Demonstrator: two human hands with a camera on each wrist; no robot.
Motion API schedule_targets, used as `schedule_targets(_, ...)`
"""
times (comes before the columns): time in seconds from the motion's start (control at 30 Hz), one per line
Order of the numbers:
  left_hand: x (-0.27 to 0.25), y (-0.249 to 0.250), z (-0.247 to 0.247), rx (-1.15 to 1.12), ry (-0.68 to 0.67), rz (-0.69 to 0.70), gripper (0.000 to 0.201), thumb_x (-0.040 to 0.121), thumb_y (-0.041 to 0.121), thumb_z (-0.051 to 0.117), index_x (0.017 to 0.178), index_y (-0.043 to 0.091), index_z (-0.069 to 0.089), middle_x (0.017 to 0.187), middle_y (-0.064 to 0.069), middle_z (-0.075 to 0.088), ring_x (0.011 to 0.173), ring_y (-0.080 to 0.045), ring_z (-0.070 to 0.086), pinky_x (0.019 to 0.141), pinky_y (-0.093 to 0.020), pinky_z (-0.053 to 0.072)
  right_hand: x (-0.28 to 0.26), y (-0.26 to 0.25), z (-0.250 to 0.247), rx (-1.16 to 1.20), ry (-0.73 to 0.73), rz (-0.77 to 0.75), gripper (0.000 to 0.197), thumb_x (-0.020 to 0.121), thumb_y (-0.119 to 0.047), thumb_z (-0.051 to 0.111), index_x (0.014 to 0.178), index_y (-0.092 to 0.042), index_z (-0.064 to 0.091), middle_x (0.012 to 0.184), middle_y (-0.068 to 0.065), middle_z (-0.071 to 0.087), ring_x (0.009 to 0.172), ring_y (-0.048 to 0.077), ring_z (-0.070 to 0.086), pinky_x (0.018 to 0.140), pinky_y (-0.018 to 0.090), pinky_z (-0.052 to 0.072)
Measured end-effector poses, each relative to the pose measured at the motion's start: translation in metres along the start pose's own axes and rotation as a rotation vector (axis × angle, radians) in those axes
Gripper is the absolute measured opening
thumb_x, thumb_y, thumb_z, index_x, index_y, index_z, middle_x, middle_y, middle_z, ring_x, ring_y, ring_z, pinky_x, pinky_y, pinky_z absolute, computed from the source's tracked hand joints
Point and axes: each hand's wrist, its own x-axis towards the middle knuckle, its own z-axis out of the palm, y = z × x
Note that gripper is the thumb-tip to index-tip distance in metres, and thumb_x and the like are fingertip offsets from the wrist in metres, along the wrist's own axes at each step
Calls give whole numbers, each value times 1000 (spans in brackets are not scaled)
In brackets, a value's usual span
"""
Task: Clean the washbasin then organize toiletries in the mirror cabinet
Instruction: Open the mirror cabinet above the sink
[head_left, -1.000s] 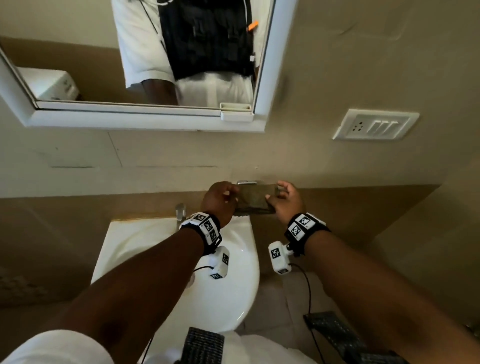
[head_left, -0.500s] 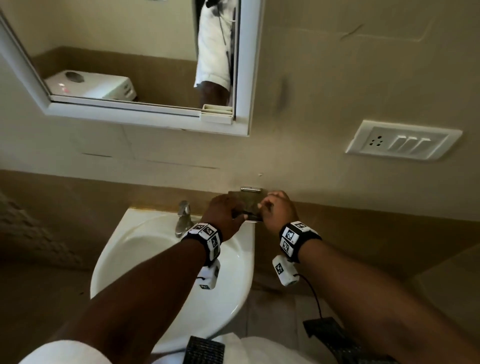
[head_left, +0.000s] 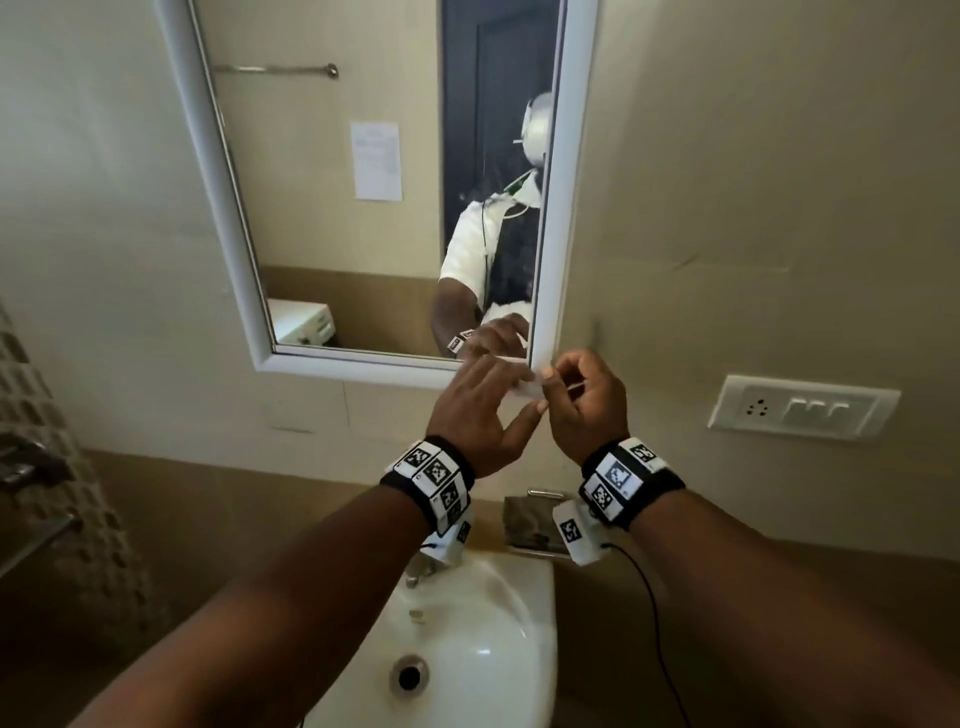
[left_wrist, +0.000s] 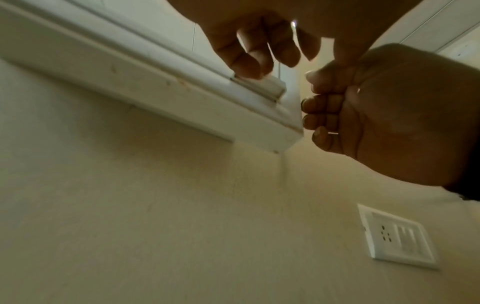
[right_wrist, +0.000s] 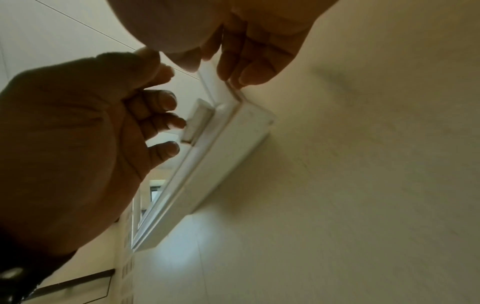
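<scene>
The mirror (head_left: 363, 182) is cut off by the top edge of the head view, and its lower right corner sits behind the left hand (head_left: 478, 410) and right hand (head_left: 587, 405). The small white handle (left_wrist: 262, 84) on the frame is mostly covered in the head view; in the left wrist view the left fingers (left_wrist: 246, 61) are blurred over it, so contact cannot be told. The tap (head_left: 415, 571) is largely hidden behind the left wristband. The soap dish (head_left: 524, 525) is partly hidden by the right wrist camera. The basin (head_left: 467, 649) runs off the bottom edge. The paper (head_left: 376, 161) reflected in the mirror is too small to read.
</scene>
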Motion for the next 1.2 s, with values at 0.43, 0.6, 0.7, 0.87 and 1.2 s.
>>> schedule_targets(0.43,7,12,-48,261,-447,-149,76,80,51,67,147,24,43,151,-3,42,136,-30,44,104,-48,50,-24,-78,7,-232,-135,196,56,92,-24,63,144,-29,44,140,-1,49,118,13,53,96,28,47)
schedule_targets(0.6,-3,15,-63,230,-461,-121,77,79,56,67,147,28,44,153,1,42,143,-28,38,109,-48,46,-37,-106,6,-253,-99,241,63,99,-20,51,155,-32,27,154,1,37,129,19,51,106,36,44)
schedule_targets(0.7,-5,14,-75,139,-431,-108,74,79,62,62,146,35,45,153,4,47,143,-22,42,111,-45,45,-31,-121,2,-258,-102,258,62,100,-25,49,157,-32,24,156,2,36,129,19,51,105,33,43)
schedule_targets(0.87,16,35,-119,27,-213,-103,59,84,55,67,138,37,50,150,4,48,137,-21,47,110,-38,41,2,-162,-7,-199,-61,207,48,99,-31,52,146,-25,46,128,-6,61,115,15,60,99,35,49)
schedule_targets(1.2,71,81,-199,96,84,58,86,75,49,80,148,33,38,150,5,38,132,-14,42,108,-33,43,67,-231,-19,306,11,-146,34,94,-34,69,78,-3,71,70,10,72,61,21,70,55,28,54)
